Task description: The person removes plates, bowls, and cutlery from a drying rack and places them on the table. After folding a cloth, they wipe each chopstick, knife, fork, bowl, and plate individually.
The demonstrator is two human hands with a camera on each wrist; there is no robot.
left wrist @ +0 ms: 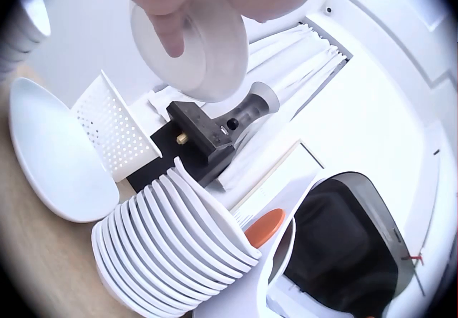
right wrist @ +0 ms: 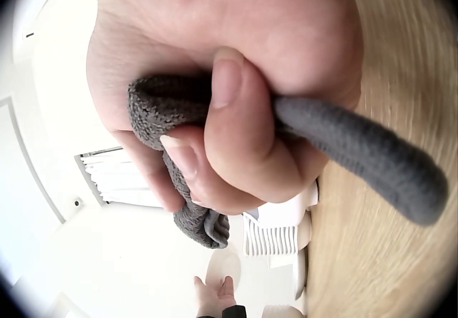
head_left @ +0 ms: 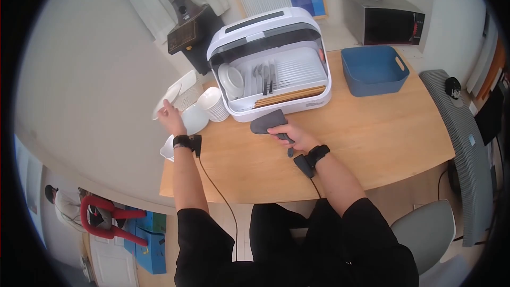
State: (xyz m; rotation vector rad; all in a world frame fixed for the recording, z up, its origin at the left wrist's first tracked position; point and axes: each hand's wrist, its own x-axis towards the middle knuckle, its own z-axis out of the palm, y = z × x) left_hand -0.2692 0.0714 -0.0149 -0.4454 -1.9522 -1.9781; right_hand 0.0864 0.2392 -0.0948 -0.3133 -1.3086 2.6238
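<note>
My left hand pinches a small white plate by its edge, raised over the left end of the table. Below it in the head view are a white dish and a stack of white bowls. Behind these stands a white perforated basket. My right hand grips a bunched dark grey cloth, fingers curled round it; one end sticks out past the fist in the right wrist view. The cloth is just in front of a white dish cabinet holding plates, cutlery and wooden chopsticks.
A blue bin stands on the wooden table right of the cabinet, with a microwave behind it. A black box-shaped object stands behind the bowls. Another white dish lies at the table's left edge, partly behind my left wrist.
</note>
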